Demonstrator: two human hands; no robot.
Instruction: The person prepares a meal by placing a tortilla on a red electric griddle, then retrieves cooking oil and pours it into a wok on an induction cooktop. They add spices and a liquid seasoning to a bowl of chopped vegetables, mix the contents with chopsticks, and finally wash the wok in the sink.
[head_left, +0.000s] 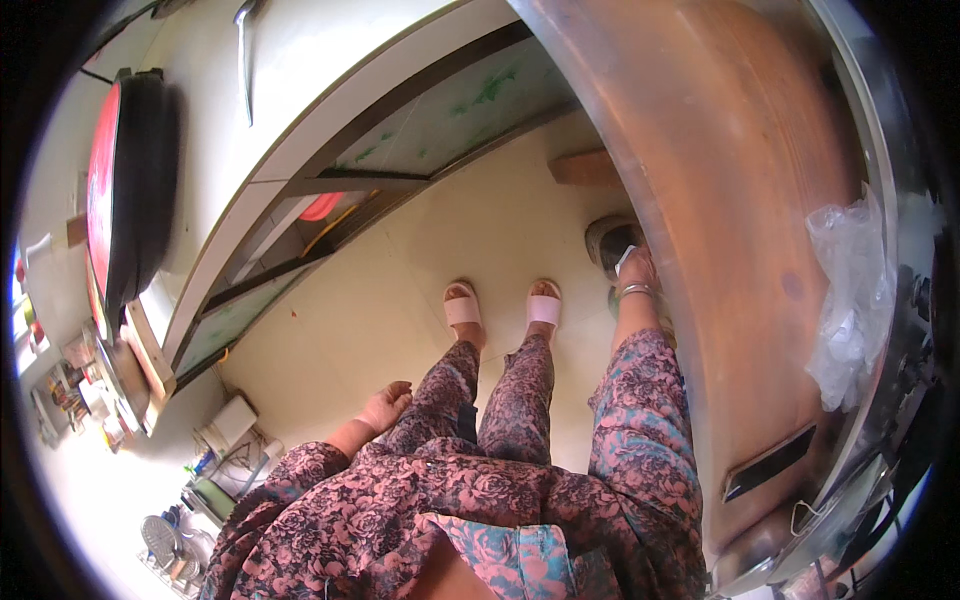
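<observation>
My left hand hangs beside my left thigh, its fingers loosely curled. Nothing shows in it, though its palm is turned out of sight. A metal bangle circles the wrist of my right hand, which is low beside the edge of a brown wooden table. Between its fingers is a small white thing, too small to name. Just beyond that hand a dark round object sits on the floor, partly hidden by the hand and the table.
A crumpled clear plastic bag and a black flat object lie on the table. To the left runs a white counter over glass-fronted cabinets, bearing a red-topped black appliance and a metal utensil. A dish rack stands lower left.
</observation>
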